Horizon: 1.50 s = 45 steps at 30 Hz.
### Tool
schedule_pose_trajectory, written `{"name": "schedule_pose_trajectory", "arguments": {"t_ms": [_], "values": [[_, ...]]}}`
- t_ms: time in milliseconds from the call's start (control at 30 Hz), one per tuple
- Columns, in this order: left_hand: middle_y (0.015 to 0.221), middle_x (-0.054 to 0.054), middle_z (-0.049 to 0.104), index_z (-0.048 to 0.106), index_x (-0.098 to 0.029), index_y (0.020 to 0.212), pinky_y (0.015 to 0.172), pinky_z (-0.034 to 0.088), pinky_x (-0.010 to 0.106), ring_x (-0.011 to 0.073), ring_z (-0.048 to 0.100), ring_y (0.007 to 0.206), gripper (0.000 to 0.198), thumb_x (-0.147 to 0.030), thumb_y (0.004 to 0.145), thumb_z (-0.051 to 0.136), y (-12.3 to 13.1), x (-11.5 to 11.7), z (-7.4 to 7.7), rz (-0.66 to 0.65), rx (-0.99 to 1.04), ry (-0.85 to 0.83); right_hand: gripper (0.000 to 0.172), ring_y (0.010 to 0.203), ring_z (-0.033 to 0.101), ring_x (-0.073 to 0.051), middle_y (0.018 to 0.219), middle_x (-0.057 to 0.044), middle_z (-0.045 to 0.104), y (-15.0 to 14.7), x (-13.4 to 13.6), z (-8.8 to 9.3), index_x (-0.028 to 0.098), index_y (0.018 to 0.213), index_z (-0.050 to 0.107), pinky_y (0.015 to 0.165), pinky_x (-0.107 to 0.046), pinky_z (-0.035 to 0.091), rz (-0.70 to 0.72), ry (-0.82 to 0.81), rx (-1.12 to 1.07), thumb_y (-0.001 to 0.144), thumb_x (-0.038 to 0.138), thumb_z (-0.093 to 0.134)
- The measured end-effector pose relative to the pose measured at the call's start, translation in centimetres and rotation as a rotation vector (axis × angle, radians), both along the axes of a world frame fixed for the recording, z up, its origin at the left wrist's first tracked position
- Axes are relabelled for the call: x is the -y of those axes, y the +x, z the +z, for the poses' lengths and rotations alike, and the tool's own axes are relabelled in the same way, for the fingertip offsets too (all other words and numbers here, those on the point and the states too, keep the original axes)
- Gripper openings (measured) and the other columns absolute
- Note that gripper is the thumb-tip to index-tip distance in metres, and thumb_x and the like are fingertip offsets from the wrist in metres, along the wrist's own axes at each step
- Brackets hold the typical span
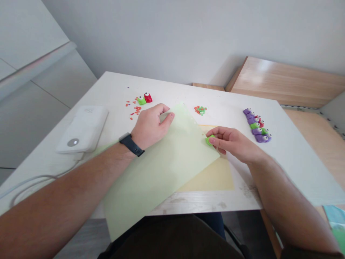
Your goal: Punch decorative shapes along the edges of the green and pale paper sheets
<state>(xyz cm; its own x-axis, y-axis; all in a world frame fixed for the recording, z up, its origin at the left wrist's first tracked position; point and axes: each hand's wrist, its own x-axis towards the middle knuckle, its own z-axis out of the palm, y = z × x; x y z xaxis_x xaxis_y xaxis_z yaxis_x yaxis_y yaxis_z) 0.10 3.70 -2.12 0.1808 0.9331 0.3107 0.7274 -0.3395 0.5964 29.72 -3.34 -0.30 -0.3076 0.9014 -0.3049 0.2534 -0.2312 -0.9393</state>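
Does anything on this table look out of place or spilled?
Yes. The pale green sheet lies askew and hangs over the front edge of the table. Small red pieces are also scattered beyond the left hand, unlike the neat row of purple figures.

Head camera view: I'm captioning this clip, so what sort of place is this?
Likely a home craft corner: a white table holds small clay figures, a green plastic sheet and a corded power bank.
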Motion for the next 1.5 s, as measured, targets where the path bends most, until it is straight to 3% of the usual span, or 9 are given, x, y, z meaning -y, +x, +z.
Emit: {"name": "schedule_pose_trajectory", "arguments": {"t_ms": [367, 1300, 1500], "values": [[0.076, 0.001, 0.07, 0.07, -0.02, 0.096, 0.069, 0.041, 0.033, 0.0176, 0.055, 0.064, 0.024, -0.042, 0.096, 0.059, 0.1, 0.3, 0.5, -0.007, 0.014, 0.034, 0.038, 0.067, 0.056, -0.012, 0.081, 0.001, 0.068, -0.6, 0.3, 0.5, 0.019, 0.11, 0.072, 0.059, -0.027, 0.041, 0.031, -0.028, -0.038, 0.085, 0.043, 0.086], [0.066, -0.003, 0.061, 0.069, -0.02, 0.095, 0.065, 0.039, 0.032, 0.0145, 0.046, 0.055, 0.022, -0.04, 0.095, 0.06, 0.3, 0.5, 0.8, 0.006, 0.023, 0.047, 0.04, 0.082, 0.065, -0.015, 0.093, -0.002, 0.075, -0.1, 0.4, -0.3, 0.02, 0.112, 0.072, 0.073, -0.029, 0.049, 0.0, -0.046, -0.022, 0.083, 0.04, 0.089], [0.067, -0.002, 0.062, 0.069, -0.021, 0.095, 0.066, 0.039, 0.032, 0.015, 0.048, 0.056, 0.021, -0.04, 0.095, 0.06, 0.3, 0.5, 0.8, 0.004, 0.028, 0.047, 0.041, 0.08, 0.064, -0.015, 0.091, -0.002, 0.074, -0.1, 0.4, -0.6, 0.021, 0.111, 0.071, 0.07, -0.03, 0.048, -0.015, -0.044, 0.017, 0.081, 0.043, 0.089]]}}
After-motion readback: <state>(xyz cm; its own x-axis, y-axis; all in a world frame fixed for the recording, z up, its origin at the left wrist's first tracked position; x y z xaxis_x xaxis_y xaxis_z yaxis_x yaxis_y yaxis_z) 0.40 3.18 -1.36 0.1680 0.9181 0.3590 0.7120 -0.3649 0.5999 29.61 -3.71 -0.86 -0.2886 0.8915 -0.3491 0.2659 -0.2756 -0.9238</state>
